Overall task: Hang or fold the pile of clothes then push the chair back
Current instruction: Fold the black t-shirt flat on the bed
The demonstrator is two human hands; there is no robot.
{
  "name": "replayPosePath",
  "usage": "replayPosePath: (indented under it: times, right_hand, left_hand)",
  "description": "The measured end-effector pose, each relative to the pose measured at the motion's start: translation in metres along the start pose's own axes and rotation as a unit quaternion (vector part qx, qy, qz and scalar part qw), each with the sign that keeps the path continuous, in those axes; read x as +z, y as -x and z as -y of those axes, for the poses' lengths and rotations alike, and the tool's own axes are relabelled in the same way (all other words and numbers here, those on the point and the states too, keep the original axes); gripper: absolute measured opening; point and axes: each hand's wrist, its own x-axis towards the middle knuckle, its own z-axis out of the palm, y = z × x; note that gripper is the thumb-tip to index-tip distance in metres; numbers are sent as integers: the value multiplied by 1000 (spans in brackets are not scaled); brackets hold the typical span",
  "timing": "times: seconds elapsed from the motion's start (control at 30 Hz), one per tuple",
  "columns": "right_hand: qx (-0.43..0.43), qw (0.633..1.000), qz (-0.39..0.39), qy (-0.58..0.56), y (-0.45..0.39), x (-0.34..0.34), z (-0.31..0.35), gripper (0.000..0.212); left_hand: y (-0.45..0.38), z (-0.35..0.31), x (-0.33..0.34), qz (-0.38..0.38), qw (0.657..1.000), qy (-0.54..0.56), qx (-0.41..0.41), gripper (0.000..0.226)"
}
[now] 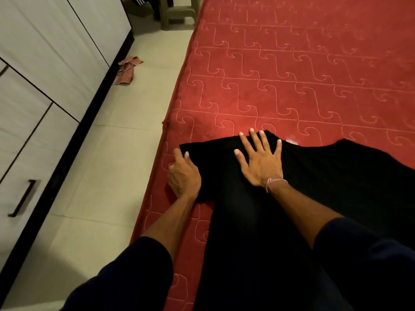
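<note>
Black garment [314, 187] lies spread on the red quilted mattress [292, 75], near the mattress's left edge, running from the bottom of the view up and out to the right. Its upper left corner sits just beside the mattress border.

Right hand [261, 159]: flat on the garment, palm down, all 5 digits spread and straight, pressing the cloth near its upper edge; fingertips reach that edge. A thin pink-and-white thread band [275, 182] circles the wrist.

Left hand [184, 173]: at the garment's left edge, fingers curled around the cloth border by the corner, thumb on top of the fabric (grip looks like a pinch of the hem; underside fingers hidden).

Both forearms bare, dark sleeves [125, 272] at the bottom of the view.

Left of the mattress: pale tiled floor [107, 176], then a white cabinet [45, 63] with black trim and 1 dark bar handle [22, 198]. A crumpled reddish cloth [128, 70] lies on the floor against the cabinet base. Legs of a stool or chair [177, 12] stand at the top, by the mattress's far corner
</note>
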Motion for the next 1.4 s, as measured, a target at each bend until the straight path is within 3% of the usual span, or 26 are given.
replayPosePath:
  times: [0.1, 0.33, 0.43, 0.7, 0.93, 1.07, 1.17, 1.3, 1.4]
  right_hand:
    - [10, 1000, 3, -7, -11, -3, 1, 54]
    - [6, 996, -84, 36, -38, -40, 10, 22]
    - [37, 996, -78, -9, -47, -44, 18, 15]
    - [39, 989, -95, -106, -24, -25, 21, 38]
    - [-107, 985, 5, -136, 56, -18, 30, 50]
    - [-213, 971, -18, -108, 123, -14, 38, 47]
    - [-292, 954, 26, -60, 161, -16, 48, 46]
    - [-342, 934, 97, -22, 180, -15, 65, 51]
    - [-339, 932, 117, 53, 191, -16, 79, 55]
  left_hand:
    - [0, 2, 0, 4, 1000, 24, 4, 30]
    - [-7, 18, 2, 25, 994, 95, 43, 28]
    - [-9, 19, 2, 22, 993, 110, 45, 29]
    - [-8, 17, 1, 18, 992, 123, 22, 28]
    - [15, 32, -28, 46, 978, 205, -14, 29]
    - [57, 70, -60, 91, 981, 169, -12, 20]
    - [100, 96, -95, 157, 981, 105, 29, 19]
    - [138, 109, -123, 368, 929, 42, 20, 29]
    - [162, 115, -136, 462, 886, 39, -23, 33]
